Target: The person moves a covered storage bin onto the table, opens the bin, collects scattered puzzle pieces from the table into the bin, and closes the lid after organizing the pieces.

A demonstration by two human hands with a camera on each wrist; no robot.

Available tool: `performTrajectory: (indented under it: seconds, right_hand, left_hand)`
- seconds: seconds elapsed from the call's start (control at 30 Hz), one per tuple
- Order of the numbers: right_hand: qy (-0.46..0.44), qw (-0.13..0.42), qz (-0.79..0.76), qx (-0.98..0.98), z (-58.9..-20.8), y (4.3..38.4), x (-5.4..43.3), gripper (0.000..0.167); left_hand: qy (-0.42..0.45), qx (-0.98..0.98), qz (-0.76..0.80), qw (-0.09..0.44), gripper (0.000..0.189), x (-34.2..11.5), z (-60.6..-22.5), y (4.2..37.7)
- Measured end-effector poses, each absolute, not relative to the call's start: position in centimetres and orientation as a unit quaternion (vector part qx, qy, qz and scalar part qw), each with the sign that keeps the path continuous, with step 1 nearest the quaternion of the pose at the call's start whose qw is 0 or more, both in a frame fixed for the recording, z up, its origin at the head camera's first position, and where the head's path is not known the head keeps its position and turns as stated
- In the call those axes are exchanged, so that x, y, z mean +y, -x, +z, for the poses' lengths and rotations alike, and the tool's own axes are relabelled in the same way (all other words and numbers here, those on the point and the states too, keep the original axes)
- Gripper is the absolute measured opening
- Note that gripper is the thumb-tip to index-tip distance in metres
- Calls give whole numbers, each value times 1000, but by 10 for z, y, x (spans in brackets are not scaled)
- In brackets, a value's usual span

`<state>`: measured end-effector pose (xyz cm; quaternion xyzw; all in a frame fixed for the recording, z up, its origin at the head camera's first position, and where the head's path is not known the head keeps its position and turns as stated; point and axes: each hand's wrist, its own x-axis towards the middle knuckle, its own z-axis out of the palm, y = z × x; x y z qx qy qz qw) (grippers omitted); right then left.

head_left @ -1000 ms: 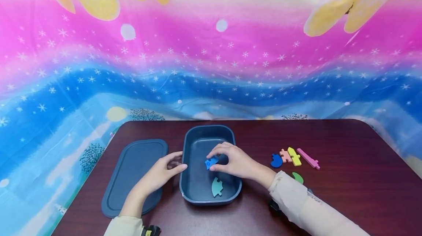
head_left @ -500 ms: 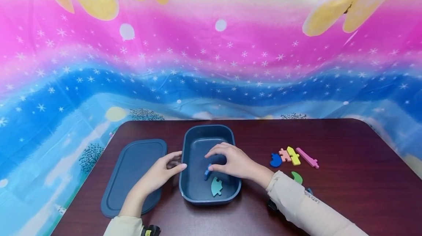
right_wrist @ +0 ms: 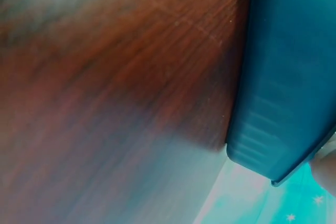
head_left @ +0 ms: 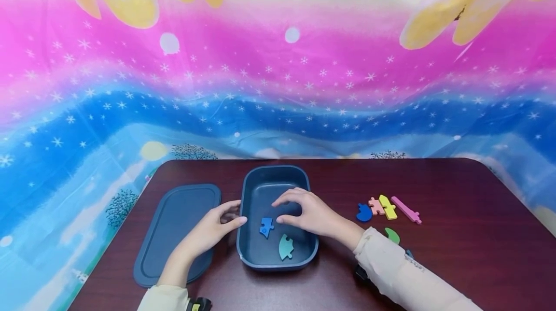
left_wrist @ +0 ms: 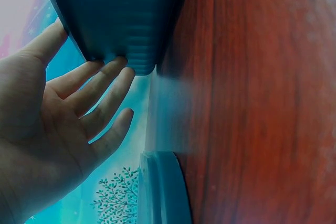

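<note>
In the head view a dark blue-grey lunch box (head_left: 278, 265) stands on the table. Inside it lie a blue puzzle piece (head_left: 266, 227) and a mint-green puzzle piece (head_left: 285, 247). Over the box's right side hangs my right hand (head_left: 306, 212), thumb and fingers spread apart with nothing between them. At the left wall is my left hand (head_left: 213, 226), its thumb at the rim. The left wrist view shows its relaxed fingertips against the outer wall. In the right wrist view only a sliver of the right hand shows past the box's rim.
A matching lid (head_left: 173, 233) lies left of the box. To the right are a dark blue piece (head_left: 364, 212), a salmon piece (head_left: 376, 206), a yellow piece (head_left: 388, 207), a pink strip (head_left: 406, 209) and a green piece (head_left: 392, 234). A patterned cloth (head_left: 278, 84) hangs behind the table.
The blue puzzle piece has left my right hand's fingers, tipped over and come to lie flat on the box floor, further left. Both hands have stayed in nearly the same place.
</note>
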<state>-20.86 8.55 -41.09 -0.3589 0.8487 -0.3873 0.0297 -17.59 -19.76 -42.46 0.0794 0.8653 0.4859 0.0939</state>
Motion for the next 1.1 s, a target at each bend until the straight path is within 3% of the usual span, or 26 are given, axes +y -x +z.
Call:
performTrajectory:
  seconds: [1.1]
  right_hand:
    - [333,-6,-415,847,-385,175,133,31]
  left_hand:
    - [-80,868,480,101,62,-199,-424,176]
